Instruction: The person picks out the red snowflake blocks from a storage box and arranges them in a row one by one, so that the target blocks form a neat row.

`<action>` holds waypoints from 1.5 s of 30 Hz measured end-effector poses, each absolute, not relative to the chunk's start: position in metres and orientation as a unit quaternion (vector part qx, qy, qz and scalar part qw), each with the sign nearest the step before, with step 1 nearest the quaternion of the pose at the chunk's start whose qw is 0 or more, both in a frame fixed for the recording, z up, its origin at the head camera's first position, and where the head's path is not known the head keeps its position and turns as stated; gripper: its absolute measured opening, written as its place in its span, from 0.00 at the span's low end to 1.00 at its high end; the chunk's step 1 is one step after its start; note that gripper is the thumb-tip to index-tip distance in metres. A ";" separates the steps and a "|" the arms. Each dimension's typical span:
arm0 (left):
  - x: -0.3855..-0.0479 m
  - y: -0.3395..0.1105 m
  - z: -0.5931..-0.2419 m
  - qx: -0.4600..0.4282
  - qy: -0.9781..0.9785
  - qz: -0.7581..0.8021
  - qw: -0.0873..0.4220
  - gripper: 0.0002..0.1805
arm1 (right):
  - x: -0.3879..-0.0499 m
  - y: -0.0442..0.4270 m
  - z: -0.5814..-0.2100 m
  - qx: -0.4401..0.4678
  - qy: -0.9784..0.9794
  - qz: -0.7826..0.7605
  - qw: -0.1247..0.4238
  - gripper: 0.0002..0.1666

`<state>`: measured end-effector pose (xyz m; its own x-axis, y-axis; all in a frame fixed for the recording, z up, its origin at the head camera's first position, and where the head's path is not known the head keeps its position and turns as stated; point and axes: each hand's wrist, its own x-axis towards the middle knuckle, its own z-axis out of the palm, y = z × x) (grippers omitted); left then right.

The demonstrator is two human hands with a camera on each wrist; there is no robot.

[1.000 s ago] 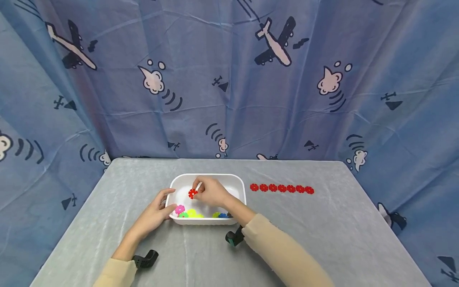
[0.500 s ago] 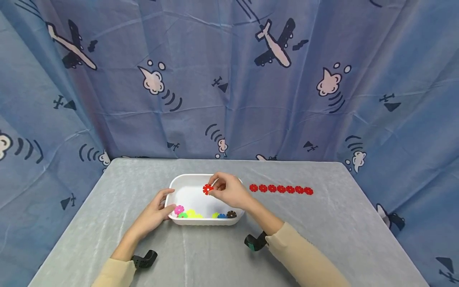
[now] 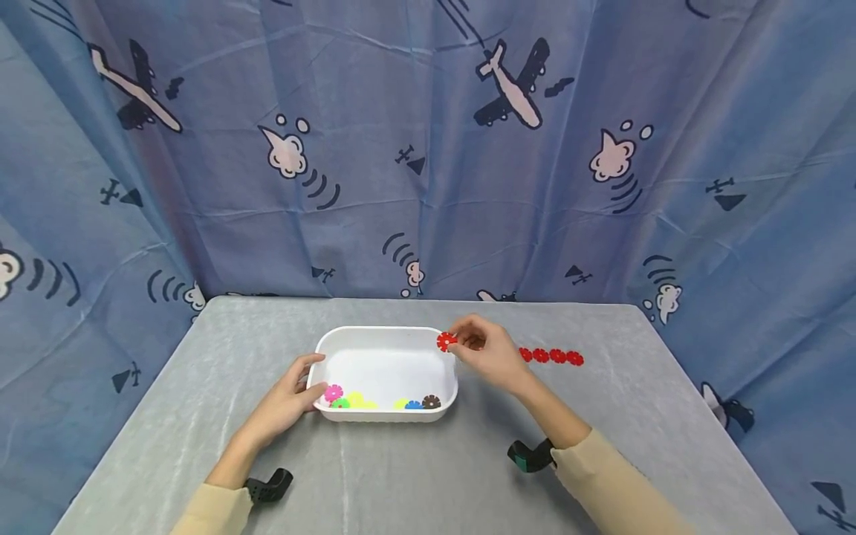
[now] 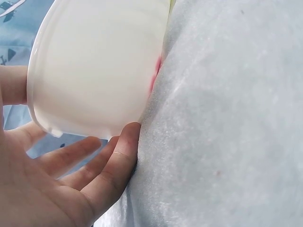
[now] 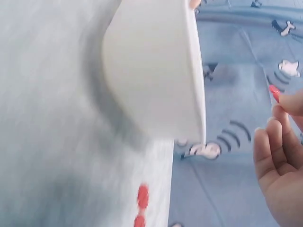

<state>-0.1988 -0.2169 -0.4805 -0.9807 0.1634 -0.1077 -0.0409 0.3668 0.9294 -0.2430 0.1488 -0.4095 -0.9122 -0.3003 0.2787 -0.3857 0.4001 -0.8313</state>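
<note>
In the head view my right hand [image 3: 491,357] pinches a red flower-shaped disc [image 3: 446,342] between thumb and fingertips. It is at the right rim of the white plastic tray [image 3: 384,416], above the table. The right wrist view shows the same red disc [image 5: 274,92] edge-on at the fingertips. My left hand [image 3: 294,390] grips the tray's left end, thumb over the rim and fingers outside, as the left wrist view also shows. Inside the tray, along its near side, lie a pink disc [image 3: 333,392], a green one [image 3: 340,403], yellow ones [image 3: 356,400], a blue one [image 3: 413,405] and a dark brown one [image 3: 431,402].
A row of several red discs [image 3: 557,356] lies on the grey table cover [image 3: 394,475] right of the tray; my right hand hides its left part. A blue curtain [image 3: 361,148] with printed planes hangs behind the table. Each wrist wears a black device [image 3: 270,487].
My right hand has carried the red disc rightward from inside the tray to its right rim. The brown disc has come into sight. My left hand has stayed on the tray.
</note>
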 end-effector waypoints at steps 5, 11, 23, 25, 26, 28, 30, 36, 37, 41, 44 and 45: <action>-0.199 -0.216 -0.480 0.035 0.825 0.557 0.091 0.31 | -0.243 0.183 -0.420 0.183 -0.848 0.492 0.064 0.11; -0.200 -0.216 -0.481 0.035 0.826 0.554 0.093 0.31 | -0.247 0.225 -0.431 0.155 -0.867 0.470 0.059 0.12; -0.200 -0.217 -0.481 0.030 0.821 0.561 0.097 0.31 | -0.259 0.306 -0.444 0.069 -0.901 0.426 0.044 0.15; -0.200 -0.217 -0.482 0.032 0.819 0.564 0.098 0.31 | -0.260 0.316 -0.446 0.057 -0.904 0.421 0.045 0.15; -0.200 -0.217 -0.482 0.032 0.819 0.565 0.098 0.31 | -0.260 0.321 -0.447 0.051 -0.904 0.422 0.044 0.15; -0.200 -0.218 -0.483 0.032 0.818 0.566 0.098 0.31 | -0.261 0.331 -0.449 0.039 -0.905 0.421 0.045 0.16; -0.200 -0.218 -0.483 0.032 0.818 0.565 0.097 0.31 | -0.263 0.339 -0.450 0.029 -0.905 0.421 0.045 0.17; -0.200 -0.216 -0.483 0.035 0.817 0.567 0.093 0.31 | -0.267 0.358 -0.452 0.016 -0.908 0.416 0.056 0.17; -0.200 -0.216 -0.483 0.035 0.816 0.569 0.094 0.31 | -0.267 0.360 -0.453 0.014 -0.908 0.414 0.057 0.17; -0.200 -0.216 -0.483 0.034 0.816 0.570 0.094 0.31 | -0.269 0.370 -0.463 0.007 -0.913 0.405 0.058 0.17; -0.200 -0.218 -0.483 0.031 0.820 0.564 0.093 0.31 | -0.271 0.375 -0.471 -0.011 -0.915 0.401 0.044 0.18; -0.200 -0.218 -0.483 0.031 0.821 0.562 0.092 0.31 | -0.272 0.376 -0.473 -0.019 -0.915 0.401 0.038 0.18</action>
